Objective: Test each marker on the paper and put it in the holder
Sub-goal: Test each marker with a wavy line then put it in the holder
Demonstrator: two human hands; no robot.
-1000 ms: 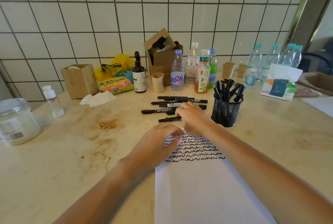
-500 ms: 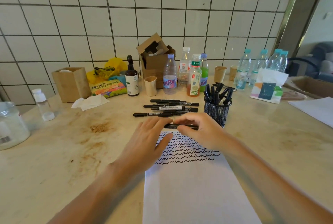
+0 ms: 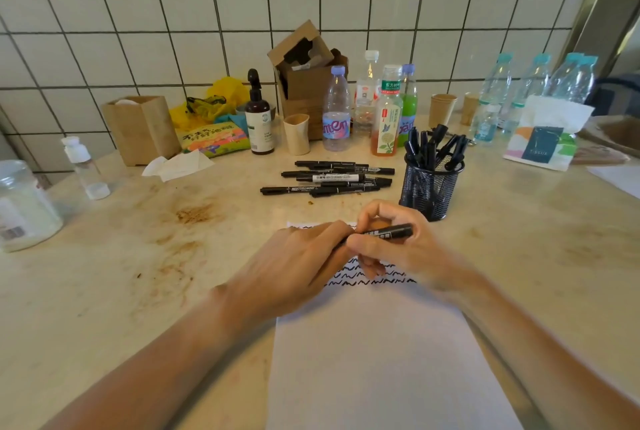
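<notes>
Half a second before, the right hand (image 3: 398,249) had just closed on a black marker (image 3: 384,233) at the top edge of the paper (image 3: 374,353), with the left hand (image 3: 298,270) lying flat beside it; now both hands had drawn together above the rows of black squiggles. The marker was off the tabletop (image 3: 138,291), lying nearly level, the right fingers (image 3: 363,246) curled around its barrel and the left fingers closed over its left end, which they hid. The loose markers (image 3: 329,178) lay in their row beyond the paper as before, and the mesh holder (image 3: 431,187), full of upright markers, stood just to their right, near the right hand.
</notes>
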